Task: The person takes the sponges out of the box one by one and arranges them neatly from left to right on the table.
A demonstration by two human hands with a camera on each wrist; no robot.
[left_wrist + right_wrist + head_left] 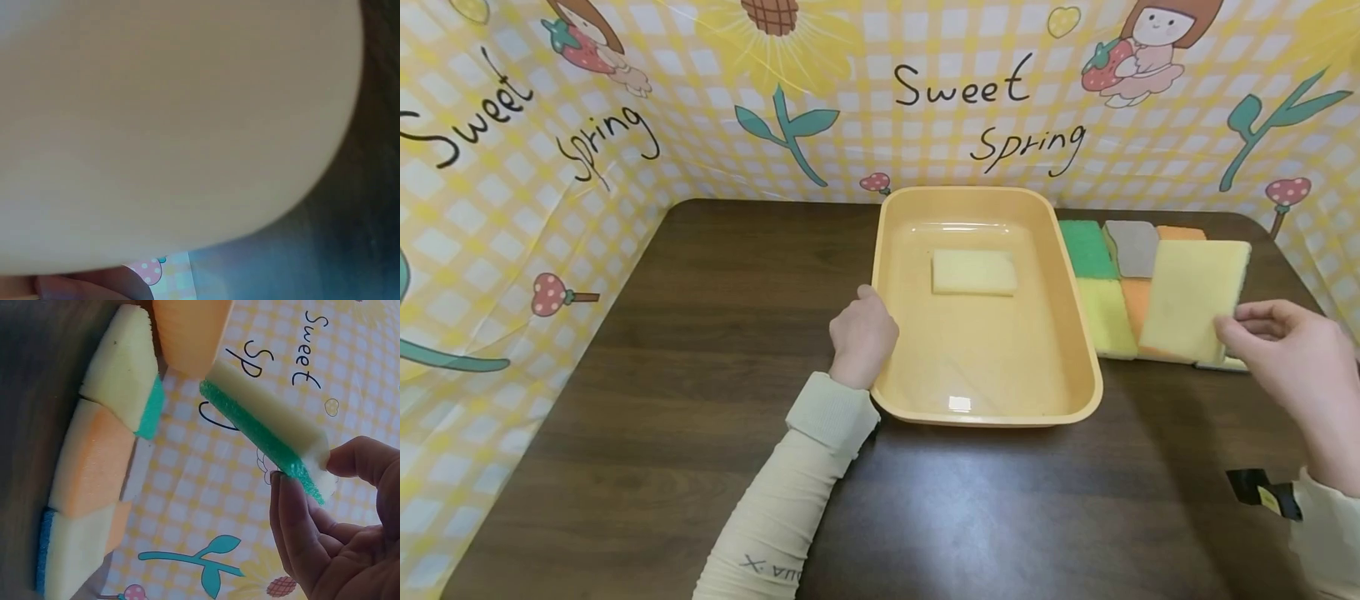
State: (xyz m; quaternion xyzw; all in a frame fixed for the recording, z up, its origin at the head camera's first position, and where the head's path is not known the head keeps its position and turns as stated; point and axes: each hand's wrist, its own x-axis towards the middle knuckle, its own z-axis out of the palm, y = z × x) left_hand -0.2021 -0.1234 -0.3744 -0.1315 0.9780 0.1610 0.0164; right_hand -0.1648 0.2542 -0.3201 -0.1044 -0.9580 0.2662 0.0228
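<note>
My right hand (1292, 350) pinches a pale yellow scouring sponge (1197, 296) by its edge between thumb and fingers. Held up at the right, it overlaps the laid-out sponges in the head view. A green scouring layer (256, 428) backs this sponge in the right wrist view. On the left side, my left hand (862, 333) grips the rim of a yellow-orange plastic tray (985, 412), its fingers largely hidden. Another pale yellow sponge (973, 272) lies flat inside the tray, towards the far end. A blurred pale surface fills most of the left wrist view.
Right of the tray lie several sponges in rows: a green one (1087, 248), a grey one (1132, 248), a yellow one (1105, 317) and orange ones. The dark wooden table (722, 308) meets a yellow checked cloth (820, 58) at the back and sides.
</note>
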